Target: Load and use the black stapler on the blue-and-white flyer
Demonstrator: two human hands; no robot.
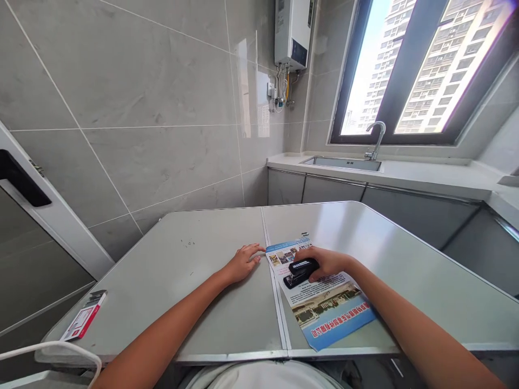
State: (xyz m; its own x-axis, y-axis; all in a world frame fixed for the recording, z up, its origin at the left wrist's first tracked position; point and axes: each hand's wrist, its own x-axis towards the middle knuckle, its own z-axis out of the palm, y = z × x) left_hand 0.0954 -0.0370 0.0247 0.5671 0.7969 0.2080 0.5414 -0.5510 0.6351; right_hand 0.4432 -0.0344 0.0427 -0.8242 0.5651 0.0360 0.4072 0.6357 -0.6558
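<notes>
A printed leaflet (324, 308) with blue borders and photos lies on the grey folding table (194, 292), just right of the table's centre seam. My right hand (326, 262) is closed round a black stapler (300, 271), which rests on the leaflet's upper part. My left hand (242, 263) lies flat on the table with fingers stretched out, its fingertips touching the leaflet's far left corner.
A small red and white card pack (84, 321) lies at the table's left front corner. Behind the table runs a white counter (425, 175) with a sink (344, 162) and tap (376, 139) under a window. A water heater (292, 32) hangs on the tiled wall.
</notes>
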